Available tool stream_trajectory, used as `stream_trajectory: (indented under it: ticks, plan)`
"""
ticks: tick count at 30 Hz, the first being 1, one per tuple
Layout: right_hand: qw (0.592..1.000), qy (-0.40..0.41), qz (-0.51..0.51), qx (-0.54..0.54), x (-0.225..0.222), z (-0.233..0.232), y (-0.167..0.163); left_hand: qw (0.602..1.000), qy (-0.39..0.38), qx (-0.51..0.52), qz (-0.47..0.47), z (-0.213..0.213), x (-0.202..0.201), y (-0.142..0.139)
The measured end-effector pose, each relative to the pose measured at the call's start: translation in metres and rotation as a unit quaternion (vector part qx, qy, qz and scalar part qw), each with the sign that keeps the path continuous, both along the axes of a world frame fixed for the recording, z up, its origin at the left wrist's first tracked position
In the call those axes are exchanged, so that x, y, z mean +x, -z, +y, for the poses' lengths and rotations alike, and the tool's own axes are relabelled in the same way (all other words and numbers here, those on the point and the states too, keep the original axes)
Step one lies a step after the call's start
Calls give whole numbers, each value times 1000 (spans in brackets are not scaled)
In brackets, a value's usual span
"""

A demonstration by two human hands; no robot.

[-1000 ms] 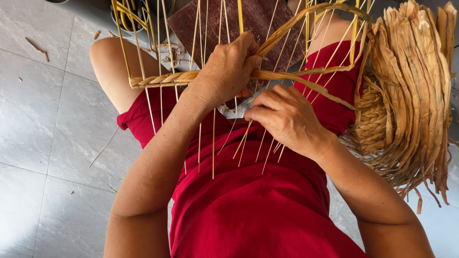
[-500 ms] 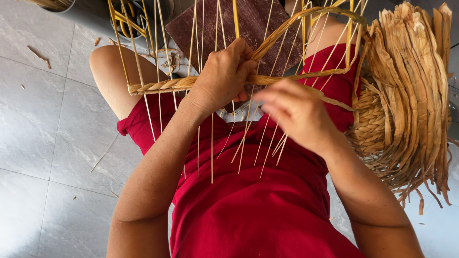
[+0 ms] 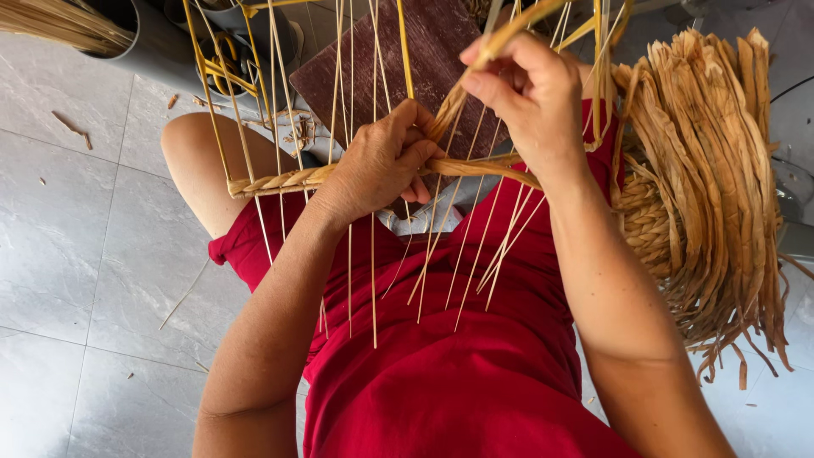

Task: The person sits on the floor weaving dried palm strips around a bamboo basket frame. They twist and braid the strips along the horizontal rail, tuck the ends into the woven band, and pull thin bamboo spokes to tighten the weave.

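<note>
Two hands are at work on the weaving over your lap. Your left hand (image 3: pixel 381 161) is curled shut around the braided band (image 3: pixel 280 181), thumb and fingers pressing it where it crosses the thin upright stakes (image 3: pixel 373 280). The band runs sideways from above your bare knee to your hands. Your right hand (image 3: pixel 530 97) is raised higher, its fingertips pinched together on a flat straw strand (image 3: pixel 517 30) that slants up from the band toward the top edge. The loose ends of the stakes hang down over your red dress (image 3: pixel 458 373). A thick bundle of dried straw strips (image 3: pixel 721 170) lies just beside your right forearm. A dark wooden board (image 3: pixel 424 59) sits behind the stakes, on the grey tiled floor (image 3: pixel 76 254).
</note>
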State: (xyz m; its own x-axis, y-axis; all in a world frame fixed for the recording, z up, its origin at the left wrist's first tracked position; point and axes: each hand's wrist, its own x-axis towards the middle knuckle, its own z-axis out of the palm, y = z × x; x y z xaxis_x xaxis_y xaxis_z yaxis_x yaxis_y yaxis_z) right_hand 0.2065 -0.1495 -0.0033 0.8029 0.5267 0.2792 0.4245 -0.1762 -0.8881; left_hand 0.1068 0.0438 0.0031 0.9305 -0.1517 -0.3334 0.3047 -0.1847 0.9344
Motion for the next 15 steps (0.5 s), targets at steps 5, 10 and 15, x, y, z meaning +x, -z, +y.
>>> stream_trajectory:
  ticks: [5, 10, 15]
  plan:
    - [969, -35, 233, 69, -15, -13, 7, 1000, 20, 0, 24, 2, 3, -1]
    - [997, -62, 16, 45, -2, -20, 12, 999, 22, 11, 30, 1, 3, -1]
    - [935, 44, 125, 329, 16, -37, 11, 999, 27, 11, 21, 0, 3, 0]
